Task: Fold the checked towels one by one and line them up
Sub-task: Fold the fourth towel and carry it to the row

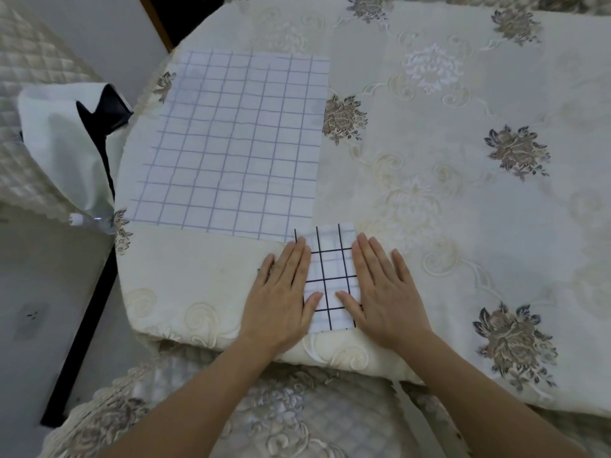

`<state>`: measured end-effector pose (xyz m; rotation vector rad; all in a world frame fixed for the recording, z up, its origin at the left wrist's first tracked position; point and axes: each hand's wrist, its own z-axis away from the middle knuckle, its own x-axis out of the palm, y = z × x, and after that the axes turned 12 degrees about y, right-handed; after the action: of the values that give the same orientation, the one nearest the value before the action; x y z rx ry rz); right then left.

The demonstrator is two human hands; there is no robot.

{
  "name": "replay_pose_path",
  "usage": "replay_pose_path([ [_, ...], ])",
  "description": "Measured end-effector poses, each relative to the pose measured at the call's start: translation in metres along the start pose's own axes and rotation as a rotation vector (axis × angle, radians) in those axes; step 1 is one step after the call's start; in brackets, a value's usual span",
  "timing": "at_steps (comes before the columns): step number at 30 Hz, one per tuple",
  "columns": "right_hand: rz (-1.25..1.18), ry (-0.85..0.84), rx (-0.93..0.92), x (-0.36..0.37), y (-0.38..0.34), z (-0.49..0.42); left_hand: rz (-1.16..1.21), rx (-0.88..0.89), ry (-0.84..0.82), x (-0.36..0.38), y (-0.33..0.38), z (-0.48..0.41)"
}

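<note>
A small folded checked towel (330, 276), white with dark grid lines, lies near the front edge of the table. My left hand (281, 292) presses flat on its left side and my right hand (383, 289) presses flat on its right side, fingers straight, thumbs pointing toward each other over the cloth. Behind and to the left, a large checked towel (231, 143) with pale grid lines lies spread out flat, its near right corner touching the folded one.
The table carries a cream floral embroidered cloth (463, 160), bare to the right. At the left, a white bag (66, 143) with a dark item sits on a quilted seat, and a plastic bottle (96, 221) lies by the table edge.
</note>
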<state>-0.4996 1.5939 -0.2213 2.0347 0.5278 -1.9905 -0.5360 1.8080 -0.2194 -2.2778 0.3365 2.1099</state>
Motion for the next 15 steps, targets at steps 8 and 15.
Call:
replay_pose_path([
  [8,-0.318,0.257,0.048,-0.032,-0.065,-0.021,0.049,-0.001,0.034,-0.008,0.001,0.002],
  [15,-0.564,0.070,0.067,-0.006,-0.116,-0.055,0.391,-0.207,0.169,-0.004,0.005,0.003],
])
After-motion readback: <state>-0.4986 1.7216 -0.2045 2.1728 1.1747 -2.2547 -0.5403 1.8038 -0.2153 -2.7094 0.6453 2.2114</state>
